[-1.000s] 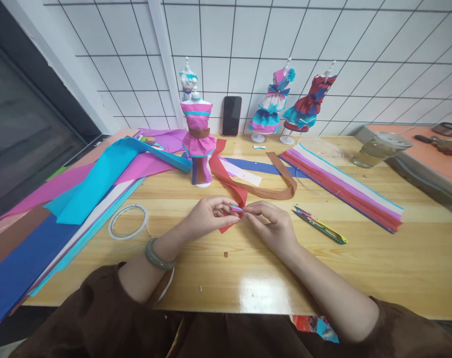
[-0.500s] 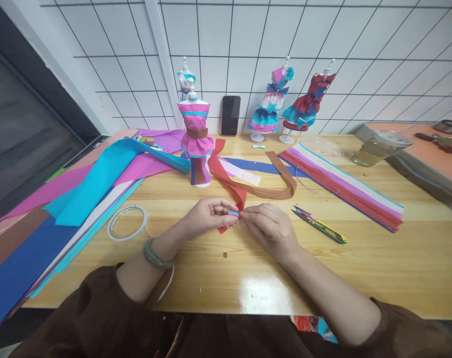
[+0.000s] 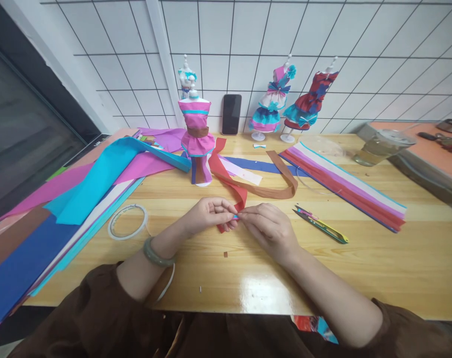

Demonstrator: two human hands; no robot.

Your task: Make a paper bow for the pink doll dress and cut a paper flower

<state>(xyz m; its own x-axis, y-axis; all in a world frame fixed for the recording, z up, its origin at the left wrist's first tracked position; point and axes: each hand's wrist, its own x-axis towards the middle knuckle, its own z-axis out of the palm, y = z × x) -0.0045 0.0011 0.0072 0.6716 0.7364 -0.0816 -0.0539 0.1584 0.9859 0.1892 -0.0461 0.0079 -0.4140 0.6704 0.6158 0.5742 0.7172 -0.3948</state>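
Note:
Between my fingertips is a small folded paper strip [image 3: 235, 217], pink and blue, mostly covered by the fingers. My left hand [image 3: 213, 215] pinches it from the left, and my right hand [image 3: 269, 226] pinches its other end. Just behind the hands, a red crepe paper strip [image 3: 237, 191] curls down toward the fingers. A small mannequin [image 3: 197, 129] in a pink paper dress with a brown belt stands beyond my left hand. To the right of my right hand lie yellow-green thread snips [image 3: 320, 224], beside a small pink item.
Colored paper strips [image 3: 87, 184] cover the left side, near a tape roll [image 3: 111, 229]. Layered strips [image 3: 345, 186] lie right, before a drink cup [image 3: 382, 147]. A phone [image 3: 231, 114] leans on the wall beside dressed mannequins [image 3: 272, 107]. A brown strip [image 3: 285, 174] curves mid-table.
My fingers have closed further over the small pink and blue strip, so less of it shows. Both hands stay at nearly the same spot.

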